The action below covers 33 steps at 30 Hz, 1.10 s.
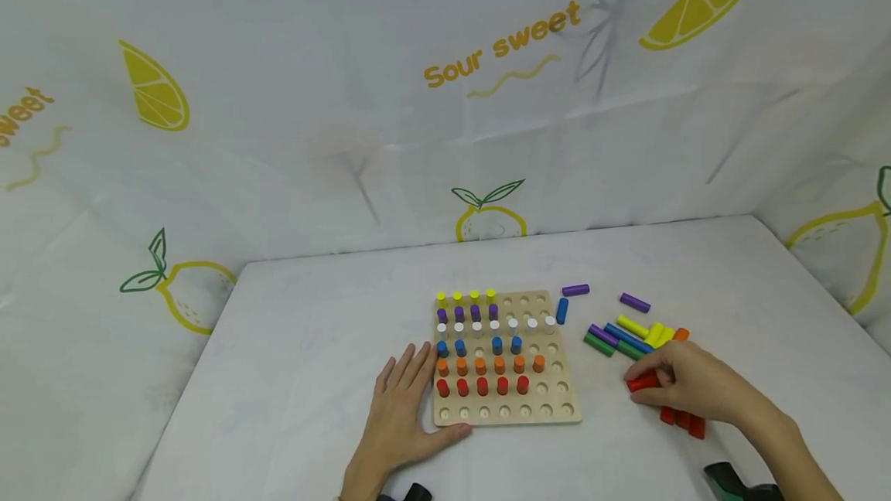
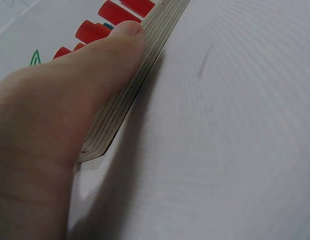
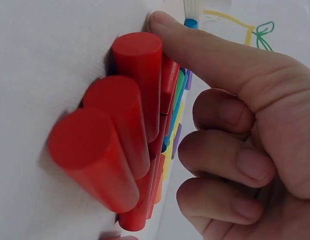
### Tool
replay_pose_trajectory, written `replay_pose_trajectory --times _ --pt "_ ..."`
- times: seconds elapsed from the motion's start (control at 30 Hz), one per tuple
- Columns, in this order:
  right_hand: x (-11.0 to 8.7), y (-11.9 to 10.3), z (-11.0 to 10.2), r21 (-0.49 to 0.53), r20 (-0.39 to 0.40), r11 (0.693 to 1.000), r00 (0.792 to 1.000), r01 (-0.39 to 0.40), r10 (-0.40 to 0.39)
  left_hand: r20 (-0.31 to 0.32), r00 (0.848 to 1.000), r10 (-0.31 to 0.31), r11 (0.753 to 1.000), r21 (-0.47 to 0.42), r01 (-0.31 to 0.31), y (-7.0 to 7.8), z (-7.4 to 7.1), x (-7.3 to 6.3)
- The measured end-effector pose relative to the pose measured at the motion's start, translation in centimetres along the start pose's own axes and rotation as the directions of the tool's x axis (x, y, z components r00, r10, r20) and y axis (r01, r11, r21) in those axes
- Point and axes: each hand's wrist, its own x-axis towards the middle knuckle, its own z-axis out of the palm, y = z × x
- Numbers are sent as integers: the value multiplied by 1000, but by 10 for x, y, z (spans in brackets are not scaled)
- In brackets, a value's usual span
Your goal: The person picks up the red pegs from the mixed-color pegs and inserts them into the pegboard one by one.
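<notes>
A wooden pegboard (image 1: 505, 414) lies on the table with rows of coloured pegs standing in its holes. My left hand (image 1: 398, 412) lies along its left side with straight fingers, thumb against the front edge, as the left wrist view shows. To the right, my right hand (image 1: 685, 379) pinches a red peg (image 1: 642, 382) between thumb and index finger, low over the loose pegs. The other fingers curl into the palm in the right wrist view. Several loose red pegs (image 3: 80, 137) lie beside the thumb there. Red pegs (image 1: 483, 386) fill part of the second row from the front.
Beyond my right hand lie loose yellow pegs (image 1: 632, 326), green pegs (image 1: 599, 344) and a purple peg (image 1: 635, 302). A blue peg (image 1: 561, 311) and another purple peg (image 1: 575, 290) lie near the board's far right corner. A white lemon-print cloth (image 1: 292, 130) hangs behind the table.
</notes>
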Motion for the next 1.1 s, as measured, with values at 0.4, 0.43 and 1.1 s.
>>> replay_pose_trajectory --times 0.4,0.43,1.1 --pt "-3 -5 -2 36 -52 997 997 65 -63 -2 1000 -1 1000 5 1 -1 1 -1" --pt "-3 -6 -2 39 -55 996 996 77 -74 0 1000 -1 1000 7 1 -1 0 -1" --pt "4 -30 6 156 -174 958 962 239 -211 -17 1000 12 1000 -10 -12 0 0 -1"
